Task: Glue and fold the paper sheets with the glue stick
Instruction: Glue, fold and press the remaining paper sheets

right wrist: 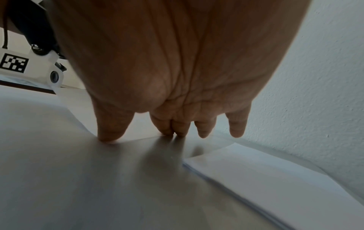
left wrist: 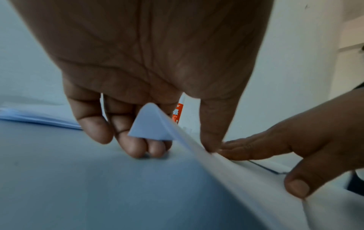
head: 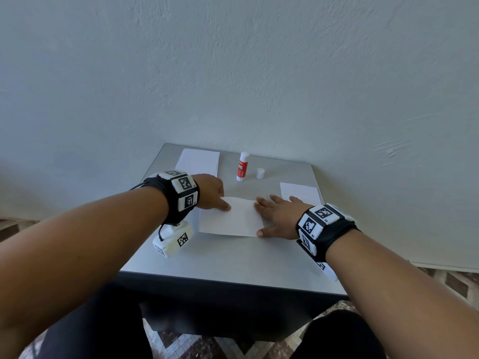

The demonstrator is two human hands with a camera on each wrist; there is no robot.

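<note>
A white paper sheet [head: 230, 218] lies mid-table on the grey table [head: 233, 260]. My left hand [head: 221, 203] holds its far left corner: in the left wrist view that corner [left wrist: 149, 124] curls up over my bent fingers [left wrist: 135, 146], and the thumb lies on top of the sheet. My right hand [head: 261, 216] rests flat, with straight fingertips and thumb touching the sheet's right edge [right wrist: 138, 138]. The red and white glue stick [head: 242, 167] stands uncapped behind the sheet. Its white cap [head: 260, 173] stands beside it.
A stack of white sheets [head: 198, 161] lies at the back left. Another white paper [head: 299, 193] lies at the right, just beyond my right hand. A wall stands close behind the table. My knees are under the front edge.
</note>
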